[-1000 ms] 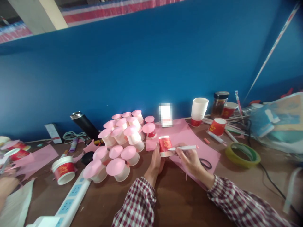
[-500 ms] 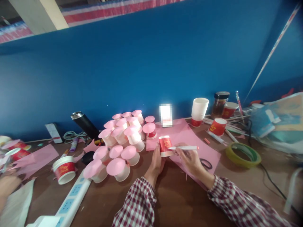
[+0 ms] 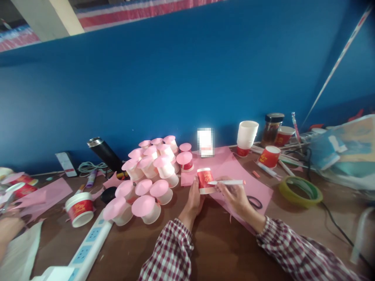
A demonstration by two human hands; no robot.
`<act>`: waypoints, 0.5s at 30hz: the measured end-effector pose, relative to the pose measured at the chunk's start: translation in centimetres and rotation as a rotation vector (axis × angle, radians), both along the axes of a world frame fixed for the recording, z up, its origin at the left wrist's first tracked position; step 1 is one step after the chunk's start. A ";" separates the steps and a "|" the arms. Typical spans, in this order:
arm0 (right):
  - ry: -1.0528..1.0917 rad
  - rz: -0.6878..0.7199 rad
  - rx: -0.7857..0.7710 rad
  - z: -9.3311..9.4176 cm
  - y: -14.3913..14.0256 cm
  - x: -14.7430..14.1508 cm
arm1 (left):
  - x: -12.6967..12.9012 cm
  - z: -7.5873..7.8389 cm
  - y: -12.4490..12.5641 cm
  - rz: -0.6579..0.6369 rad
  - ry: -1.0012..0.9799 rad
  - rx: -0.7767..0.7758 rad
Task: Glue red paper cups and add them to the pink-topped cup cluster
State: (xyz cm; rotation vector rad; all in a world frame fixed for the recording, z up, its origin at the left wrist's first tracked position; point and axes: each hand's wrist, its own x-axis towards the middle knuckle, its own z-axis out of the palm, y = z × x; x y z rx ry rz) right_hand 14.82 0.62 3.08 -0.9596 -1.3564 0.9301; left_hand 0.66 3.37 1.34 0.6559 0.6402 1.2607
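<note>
My left hand grips a red-and-white paper cup that stands upside down on a pink paper sheet. Against the cup's right side, my right hand holds a white pen, its tip at the cup's rim on the paper. A pile of upturned cups topped with pink paper discs lies just left of my left hand.
A pair of scissors, a green tape roll, stacked white cups, a jar and loose pens lie to the right. A power strip, a black flask and another person's hand are on the left.
</note>
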 end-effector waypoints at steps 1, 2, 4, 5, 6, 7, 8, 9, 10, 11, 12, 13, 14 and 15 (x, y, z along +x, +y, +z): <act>0.000 0.006 -0.004 0.0 0.0 0.1 | 0.0 -0.1 0.0 -0.008 -0.002 -0.007; -0.003 0.011 -0.006 0.1 0.0 0.1 | -0.1 -0.1 0.1 -0.016 -0.003 -0.012; -0.006 0.013 -0.004 0.1 0.0 0.2 | -0.1 -0.2 0.1 -0.021 -0.006 -0.013; -0.005 0.010 0.000 0.2 0.0 0.2 | -0.1 -0.1 0.1 -0.017 -0.007 -0.010; -0.001 0.005 0.007 0.3 -0.1 0.2 | 0.0 -0.1 0.1 -0.009 -0.008 -0.007; 0.002 0.003 0.012 0.3 -0.1 0.2 | 0.0 0.0 0.1 -0.003 -0.008 -0.005; 0.003 0.006 0.013 0.4 -0.1 0.1 | 0.0 0.0 0.1 -0.001 -0.006 -0.003; 0.001 0.012 0.011 0.4 -0.1 0.1 | 0.0 0.0 0.0 -0.003 -0.003 0.001; -0.003 0.020 0.009 0.5 -0.1 0.1 | 0.0 0.0 0.0 -0.005 0.003 0.002; -0.008 0.024 0.007 0.5 0.0 0.1 | 0.1 0.0 0.0 -0.003 0.010 0.003; -0.012 0.024 0.006 0.5 0.0 0.1 | 0.1 0.0 0.0 0.005 0.016 0.001; -0.015 0.018 0.005 0.5 0.0 0.1 | 0.1 0.0 0.0 0.014 0.018 -0.005; -0.017 0.010 0.006 0.5 0.0 0.1 | 0.1 0.0 0.0 0.026 0.017 -0.012; -0.017 0.007 0.004 0.5 0.0 0.1 | 0.1 0.0 0.0 0.033 0.012 -0.018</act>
